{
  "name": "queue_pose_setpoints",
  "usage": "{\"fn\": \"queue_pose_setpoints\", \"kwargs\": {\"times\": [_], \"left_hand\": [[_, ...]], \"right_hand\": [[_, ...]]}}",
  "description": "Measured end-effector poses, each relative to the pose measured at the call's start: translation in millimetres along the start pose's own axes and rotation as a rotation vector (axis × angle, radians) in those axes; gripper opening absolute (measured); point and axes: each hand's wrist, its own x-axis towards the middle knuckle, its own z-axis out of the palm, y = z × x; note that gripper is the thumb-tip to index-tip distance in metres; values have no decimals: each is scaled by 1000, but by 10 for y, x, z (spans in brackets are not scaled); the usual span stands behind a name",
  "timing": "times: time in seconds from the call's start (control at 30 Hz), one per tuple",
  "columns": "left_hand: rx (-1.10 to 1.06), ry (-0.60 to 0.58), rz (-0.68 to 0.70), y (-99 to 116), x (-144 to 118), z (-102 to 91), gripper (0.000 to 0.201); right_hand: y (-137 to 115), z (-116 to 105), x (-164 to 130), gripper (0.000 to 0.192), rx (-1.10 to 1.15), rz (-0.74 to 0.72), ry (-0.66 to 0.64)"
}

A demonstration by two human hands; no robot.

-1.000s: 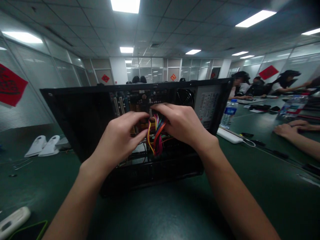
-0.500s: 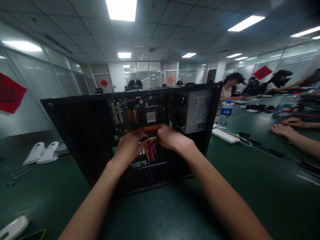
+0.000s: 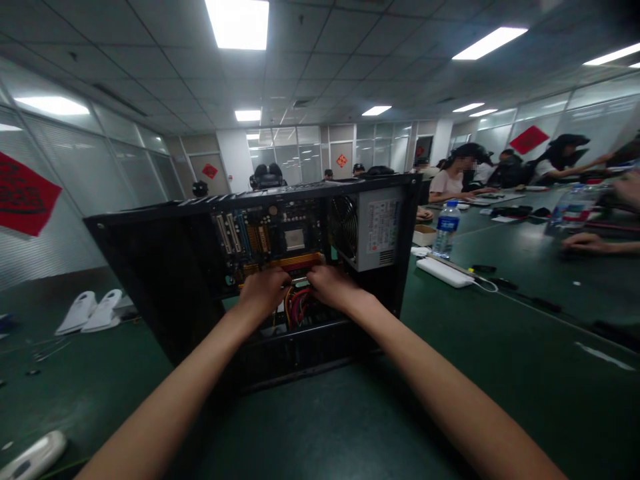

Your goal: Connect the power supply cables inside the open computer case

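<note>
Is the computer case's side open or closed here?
Open: the computer case has no side panel, so its motherboard and power supply show.

Left hand (image 3: 263,291), right hand (image 3: 331,285) curled, almost touching

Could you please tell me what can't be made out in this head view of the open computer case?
- Connector end of the coloured wire bundle: hidden by the left hand and right hand.
- Both grips: fingertips out of sight.
- Power supply label: too small.
- White object: cut off by the bottom-left edge.
</note>
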Motion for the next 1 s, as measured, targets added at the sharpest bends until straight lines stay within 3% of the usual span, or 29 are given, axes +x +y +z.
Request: {"fn": "queue_pose_setpoints", "kwargs": {"times": [0.23, 1.0], "left_hand": [[19, -18, -23, 40, 48, 91, 22], [37, -4, -74, 84, 24, 134, 23]], "right_hand": [[-38, -36, -34, 23, 14, -18, -4], [-97, 65, 15, 24, 32, -40, 32]]}}
